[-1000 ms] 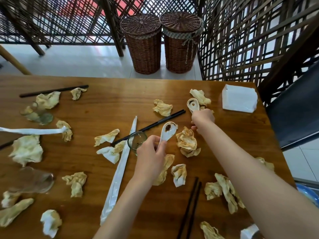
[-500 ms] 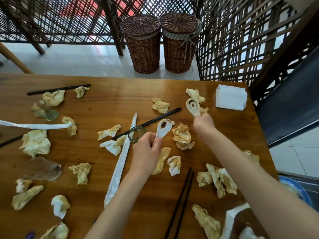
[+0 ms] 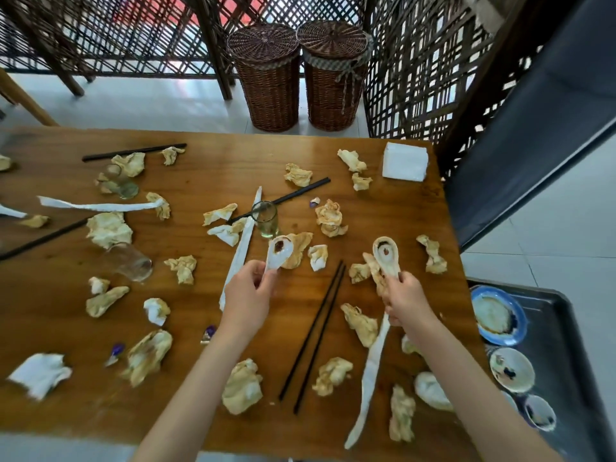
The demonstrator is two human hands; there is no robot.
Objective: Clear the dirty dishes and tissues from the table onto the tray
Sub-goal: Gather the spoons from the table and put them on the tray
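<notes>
My left hand (image 3: pixel 247 300) grips the handle of a white ceramic spoon (image 3: pixel 279 251) with brown residue in its bowl, lifted above the table's middle. My right hand (image 3: pixel 405 300) holds a second dirty white spoon (image 3: pixel 386 255) by its handle, over the table's right part. Several crumpled stained tissues (image 3: pixel 330 216) lie scattered over the wooden table (image 3: pixel 213 175). A pair of black chopsticks (image 3: pixel 315 335) lies between my hands. A dark metal tray (image 3: pixel 573 331) stands off the table's right edge, holding a blue-rimmed plate (image 3: pixel 498 315) and small white bowls (image 3: pixel 511 368).
A small glass (image 3: pixel 265 218) stands upright mid-table; another glass (image 3: pixel 128 261) lies on its side at the left, a third (image 3: pixel 116 181) farther back. A white napkin stack (image 3: pixel 405 161) sits at the far right corner. Two wicker baskets (image 3: pixel 266 75) and lattice screens stand beyond the table.
Both hands have drawn back toward me with their spoons, the right one moving rightward toward the tray. My view has pulled back, so the tray and its dishes now show.
</notes>
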